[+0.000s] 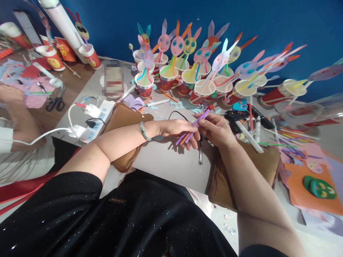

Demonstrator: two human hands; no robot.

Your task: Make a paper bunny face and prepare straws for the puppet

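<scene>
Several thin purple and orange straws [187, 137] lie slantwise between my two hands, above the grey table [171, 160]. My left hand [178, 128], with a bangle on its wrist, is closed around their middle. The thumb and fingers of my right hand [217, 129] pinch the same straws nearer their upper end. A small red round thing [210, 107] shows just beyond the upper tips; I cannot tell whether it touches them. Under my hands lies a pen [200, 153], partly covered. Brown cushions lie beneath my left forearm [122, 142] and my right forearm [249, 189].
Paper cups [144, 85] with straw-and-paper rabbit figures line the blue wall. A white power strip [99, 121] stands left, near scissors [56, 100] and another person's arm [23, 125]. At right are a black glue gun [235, 117], markers [257, 130] and orange paper [302, 185].
</scene>
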